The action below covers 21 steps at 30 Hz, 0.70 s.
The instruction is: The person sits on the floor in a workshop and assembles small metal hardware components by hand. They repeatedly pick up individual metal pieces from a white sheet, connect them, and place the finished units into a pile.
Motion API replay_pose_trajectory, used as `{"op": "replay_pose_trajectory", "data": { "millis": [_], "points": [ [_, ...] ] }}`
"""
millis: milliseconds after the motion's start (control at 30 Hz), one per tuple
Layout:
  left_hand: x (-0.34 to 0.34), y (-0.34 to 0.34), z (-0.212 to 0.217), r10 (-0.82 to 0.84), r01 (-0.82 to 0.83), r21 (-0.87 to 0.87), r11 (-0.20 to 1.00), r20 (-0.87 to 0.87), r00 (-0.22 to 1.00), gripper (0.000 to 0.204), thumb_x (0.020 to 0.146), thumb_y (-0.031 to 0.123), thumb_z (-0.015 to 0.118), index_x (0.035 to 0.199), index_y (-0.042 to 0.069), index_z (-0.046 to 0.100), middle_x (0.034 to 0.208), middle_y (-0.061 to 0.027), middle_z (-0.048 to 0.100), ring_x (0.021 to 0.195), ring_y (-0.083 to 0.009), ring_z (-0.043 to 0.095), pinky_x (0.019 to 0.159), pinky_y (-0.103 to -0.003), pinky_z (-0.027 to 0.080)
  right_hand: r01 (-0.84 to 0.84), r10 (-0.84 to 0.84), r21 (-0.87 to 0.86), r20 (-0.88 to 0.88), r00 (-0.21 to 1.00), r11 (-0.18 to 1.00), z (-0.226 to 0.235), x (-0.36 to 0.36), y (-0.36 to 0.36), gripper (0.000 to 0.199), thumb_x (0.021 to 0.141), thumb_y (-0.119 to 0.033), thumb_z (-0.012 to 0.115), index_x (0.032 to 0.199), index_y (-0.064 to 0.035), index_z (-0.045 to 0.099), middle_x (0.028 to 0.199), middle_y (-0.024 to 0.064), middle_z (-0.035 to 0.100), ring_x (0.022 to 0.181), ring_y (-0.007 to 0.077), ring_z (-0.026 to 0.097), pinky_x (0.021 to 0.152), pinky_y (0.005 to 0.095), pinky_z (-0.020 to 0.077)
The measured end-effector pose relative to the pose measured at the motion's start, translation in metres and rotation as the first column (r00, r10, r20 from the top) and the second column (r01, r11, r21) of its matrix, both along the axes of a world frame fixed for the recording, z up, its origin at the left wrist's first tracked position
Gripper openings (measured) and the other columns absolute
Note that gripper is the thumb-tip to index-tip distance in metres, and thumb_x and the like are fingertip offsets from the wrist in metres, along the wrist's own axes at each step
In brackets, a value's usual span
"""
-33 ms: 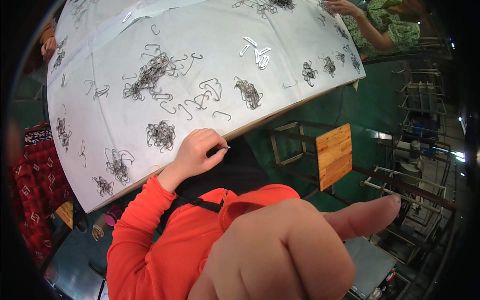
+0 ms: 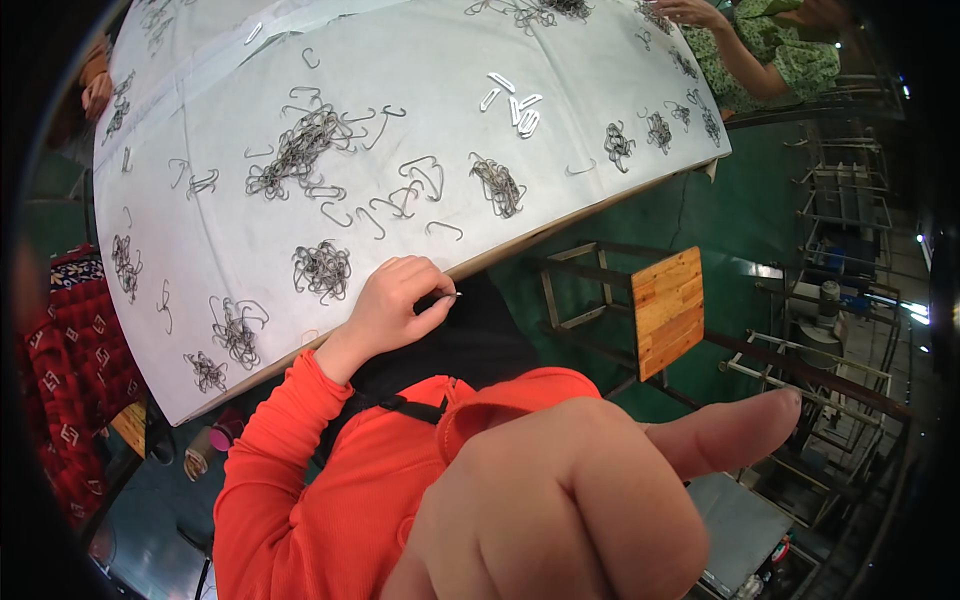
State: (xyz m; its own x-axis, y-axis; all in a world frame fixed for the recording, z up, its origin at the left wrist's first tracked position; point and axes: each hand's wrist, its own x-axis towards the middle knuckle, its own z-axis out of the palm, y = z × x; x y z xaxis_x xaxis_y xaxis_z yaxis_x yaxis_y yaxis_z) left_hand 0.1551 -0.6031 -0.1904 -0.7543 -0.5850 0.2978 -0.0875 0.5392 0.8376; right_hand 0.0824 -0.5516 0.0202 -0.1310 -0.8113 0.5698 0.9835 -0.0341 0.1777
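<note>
- Far left: a co-worker's hand (image 2: 97,92) rests at the far rim of the tabletop (image 2: 245,240); red quilted cloth (image 2: 75,345) with pale geometric motifs lies beyond the left edge.
- Near-left corner: two small hook piles, the larger (image 2: 238,335) and the smaller (image 2: 206,371), sit close to the near edge, which slants up toward the right.
- Left of centre: a large heap of wire hooks (image 2: 300,155) lies farther in; a plain white stretch separates it from a rounded pile (image 2: 322,272), just beside the left hand.
- Centre: left hand (image 2: 400,305) at the near edge, its grip pinching a small metallic piece (image 2: 457,294), mostly hidden, exact kind unclear. The piece is between fingertip and thumb, over the dark-clothed lap. Loose hooks (image 2: 397,203) lie just beyond the hand.
- Right of centre: another pile (image 2: 497,187) near the edge; white elongated loops (image 2: 527,122) farther in.
- Lower right: right hand (image 2: 560,490) looms near the camera, one digit extended; cannot tell whether its grip holds anything.
- Right: green floor (image 2: 740,220) opens past the edge, around a wooden-topped stool (image 2: 668,315).
- Far right: a co-worker in a green patterned sleeve (image 2: 808,70) at the tabletop's end.
</note>
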Motion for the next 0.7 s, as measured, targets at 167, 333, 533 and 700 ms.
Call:
{"op": "replay_pose_trajectory", "data": {
  "millis": [167, 333, 533, 700],
  "points": [
    [0.001, 0.001, -0.001, -0.020, 0.019, 0.023, 1.000, 0.009, 1.000, 0.011, 0.074, 0.006, 0.071, 0.079, 0.008, 0.061, 0.072, -0.0034, 0.060, 0.071, -0.0237, 0.059, 0.065, -0.034, 0.044, 0.020, -0.024, -0.019, -0.229, 0.973, 1.000, -0.001, 0.000, -0.014, 0.030, 0.086, -0.037, 0.054, 0.081, -0.0079, 0.058, 0.077, 0.0085, 0.050, 0.066, 0.0212, 0.048, 0.066, 0.0360, 0.0462],
    [0.006, 0.004, -0.006, 0.032, -0.032, 0.016, 0.999, -0.024, 0.999, 0.009, 0.076, 0.008, 0.069, 0.081, 0.009, 0.062, 0.077, -0.0041, 0.060, 0.074, -0.0246, 0.060, 0.068, -0.036, 0.045, 0.176, -0.226, -0.142, -0.627, 0.746, 0.974, -0.032, 0.001, -0.054, 0.018, 0.083, -0.025, 0.060, 0.093, -0.0101, 0.060, 0.087, 0.0103, 0.055, 0.076, 0.0232, 0.055, 0.070, 0.0363, 0.0481],
    [0.005, 0.001, -0.005, -0.020, 0.020, -0.001, 1.000, -0.004, 1.000, 0.009, 0.078, 0.013, 0.067, 0.084, 0.009, 0.062, 0.081, -0.0061, 0.059, 0.080, -0.0276, 0.059, 0.073, -0.040, 0.046, 0.311, -0.214, -0.648, -0.601, -0.770, 0.695, -0.159, -0.016, -0.164, 0.029, 0.079, -0.010, 0.068, 0.107, -0.0126, 0.064, 0.098, 0.0123, 0.062, 0.087, 0.0257, 0.062, 0.076, 0.0366, 0.0505],
    [0.005, 0.002, -0.008, 0.031, -0.031, -0.039, 0.999, -0.014, 0.999, 0.010, 0.078, 0.014, 0.066, 0.086, 0.009, 0.062, 0.081, -0.0068, 0.060, 0.082, -0.0278, 0.059, 0.074, -0.040, 0.047, -0.037, -0.127, -0.608, -0.107, -0.986, 0.793, -0.189, -0.005, -0.191, 0.027, 0.079, -0.007, 0.062, 0.106, -0.0112, 0.064, 0.105, 0.0135, 0.059, 0.095, 0.0324, 0.061, 0.079, 0.0446, 0.0521]
  ]
}}
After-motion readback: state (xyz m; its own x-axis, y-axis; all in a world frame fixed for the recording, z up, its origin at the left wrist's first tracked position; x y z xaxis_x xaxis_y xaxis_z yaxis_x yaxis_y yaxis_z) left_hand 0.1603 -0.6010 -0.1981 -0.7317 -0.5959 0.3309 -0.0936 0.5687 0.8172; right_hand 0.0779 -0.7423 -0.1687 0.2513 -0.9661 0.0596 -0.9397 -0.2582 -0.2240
